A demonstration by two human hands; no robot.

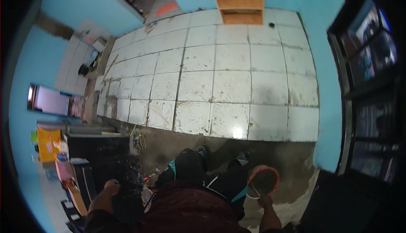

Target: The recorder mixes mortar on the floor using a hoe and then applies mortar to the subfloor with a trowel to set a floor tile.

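My right hand (pixel 265 201) is closed at the near rim of an orange bucket (pixel 277 179), where a thin handle seems to run into the fingers. Grey-brown matter shows inside the bucket, which is beside my right leg. Out to the left, my left hand (pixel 111 188) hangs in front of a black-topped piece of furniture (pixel 98 147). Its fingers look curled, with a small pale spot at their tips that I cannot make out. Ahead of my feet lies a floor of white tiles (pixel 230 85) with open dark joints and grey smears.
I stand on a bare, dark concrete strip (pixel 169 142) along the tile edge. A wooden shelf (pixel 241 2) stands at the far wall, near a small dark round object (pixel 271 25). Dark-framed windows (pixel 347 106) line the right wall. Clutter, including a yellow bag (pixel 50 145), is at left.
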